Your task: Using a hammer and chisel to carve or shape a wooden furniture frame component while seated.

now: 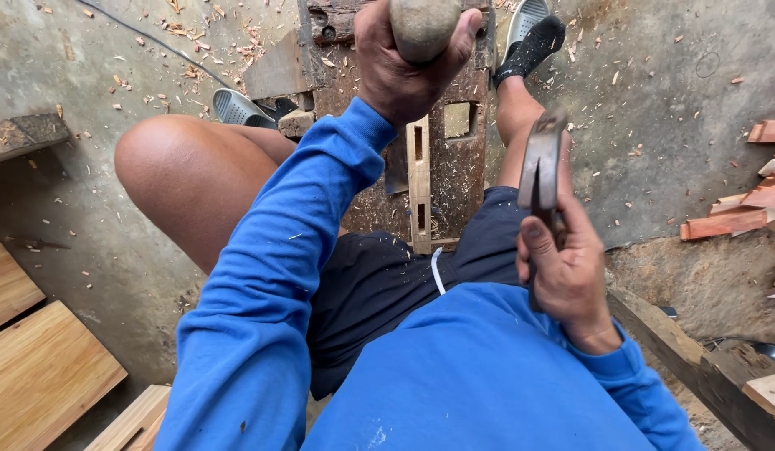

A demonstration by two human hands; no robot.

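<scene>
Clenched tight, the left hand (400, 63) wraps a rounded wooden handle top (422, 25) at the far edge, above the pale slotted wooden strip (418, 179) on the dark worktop (458, 179); right hand (567, 267) grips a grey metal hammer (539, 171), nearer, raised.

Single head view, steeply downward, close over lap

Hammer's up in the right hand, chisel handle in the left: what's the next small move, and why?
Probably bring the hammer in the right hand down onto the rounded handle top that the left hand holds upright over the slotted wooden strip; the hammer is raised well clear of it.
</scene>
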